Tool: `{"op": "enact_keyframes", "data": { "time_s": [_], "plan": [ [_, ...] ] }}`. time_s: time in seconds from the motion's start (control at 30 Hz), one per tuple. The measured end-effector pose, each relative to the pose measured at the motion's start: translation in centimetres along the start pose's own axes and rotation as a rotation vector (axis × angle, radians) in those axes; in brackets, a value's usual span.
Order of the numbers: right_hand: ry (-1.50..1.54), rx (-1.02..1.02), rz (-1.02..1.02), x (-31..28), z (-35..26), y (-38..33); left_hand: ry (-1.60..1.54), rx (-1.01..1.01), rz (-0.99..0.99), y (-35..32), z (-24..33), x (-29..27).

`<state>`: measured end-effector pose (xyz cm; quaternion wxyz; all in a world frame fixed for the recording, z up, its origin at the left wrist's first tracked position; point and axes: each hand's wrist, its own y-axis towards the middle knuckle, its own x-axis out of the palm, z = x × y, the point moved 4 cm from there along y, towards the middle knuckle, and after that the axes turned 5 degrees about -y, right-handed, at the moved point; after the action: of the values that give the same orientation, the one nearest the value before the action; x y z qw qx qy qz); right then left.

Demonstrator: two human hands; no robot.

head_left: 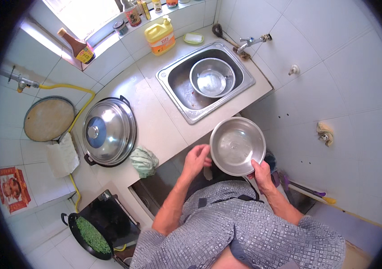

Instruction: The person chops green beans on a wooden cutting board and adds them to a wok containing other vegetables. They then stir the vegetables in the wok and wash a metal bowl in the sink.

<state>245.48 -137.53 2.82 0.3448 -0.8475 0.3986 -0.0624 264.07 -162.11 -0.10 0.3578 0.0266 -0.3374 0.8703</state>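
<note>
My right hand (261,174) grips the lower right rim of a round stainless steel basin (236,145), thumb over the edge. The basin is held in front of my body, just off the counter's front edge, its inside facing up with a little shine at the bottom. Close by its left rim is my left hand (196,160), fingers loosely bent and nothing visible in them. Whether a fingertip touches the rim is hard to make out. A second steel basin (212,77) stands in the steel sink (191,117) beyond, and its bottom reflects light.
A lidded steel wok (109,132) and a crumpled green cloth (144,162) lie on the counter (155,114) to the left. A black pan (91,236) with green food sits on the stove (112,219). A yellow detergent jug (160,36) and a tap (247,45) are behind.
</note>
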Motion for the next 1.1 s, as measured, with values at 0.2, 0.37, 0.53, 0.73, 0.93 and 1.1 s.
{"op": "enact_keyframes", "data": {
  "time_s": [0.2, 0.37, 0.53, 0.73, 0.93, 1.1],
  "plan": [
    [0.122, 0.077, 0.213, 0.0, 0.2, -1.9, 0.128, 0.172, 0.038, 16.0, 3.9, -2.5],
    [0.213, 0.099, 0.295, 0.1, 1.3, -4.2, 0.230, 0.047, 0.176, 27.0, 3.9, -2.6],
    [0.223, 0.135, 0.349, -0.1, 2.1, -5.8, -0.045, -0.170, 0.243, 32.6, 2.8, -1.7],
    [0.286, 0.161, 0.454, -0.7, 1.9, -7.5, -0.296, -0.222, 0.293, 36.6, 2.0, -1.3],
    [0.322, 0.121, 0.503, -0.7, -0.8, -6.5, -0.270, -0.090, 0.275, 36.6, 3.3, -0.5],
    [0.171, -0.004, 0.496, -0.6, -6.8, -0.6, -0.209, -0.075, 0.290, 35.0, 5.5, -2.0]
  ]
}}
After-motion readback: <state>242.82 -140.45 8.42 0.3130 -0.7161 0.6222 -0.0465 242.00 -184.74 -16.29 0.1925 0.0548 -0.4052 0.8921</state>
